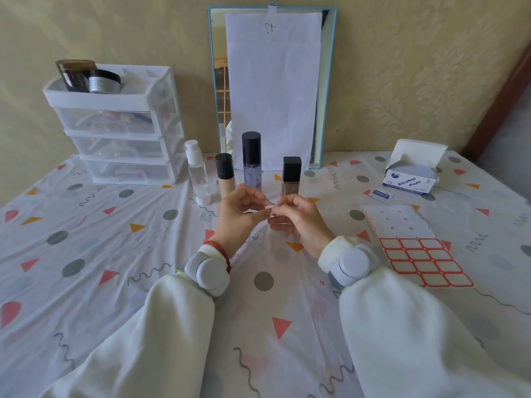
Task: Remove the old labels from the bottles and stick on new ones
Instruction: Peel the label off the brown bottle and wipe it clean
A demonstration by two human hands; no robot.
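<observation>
Both hands meet in the middle, just in front of the bottles. The left hand (240, 209) and the right hand (298, 218) each pinch a small pale sticker (269, 207) between fingertips, so each grip is clamped on it. It is too small to tell if it is an old label or a new one.

Four bottles stand in a row on the patterned cloth: a clear bottle (196, 175) with a white cap, a beige bottle (225, 179), a tall purple bottle (252, 165) and a brown bottle (291, 178). I see no new red-edged label on any of them, so the job looks far from done.

The label sheet (413, 248) lies to the right. Its top rows are peeled off; the bottom rows are still full.

The white box (409, 182) says "Alcohol Pads". One little pad packet (380, 194) lies beside it. The brown bottle shows a "V" mark. The paper (273, 90) taped on the mirror (330, 87) has a hand-drawn mark I cannot read.
</observation>
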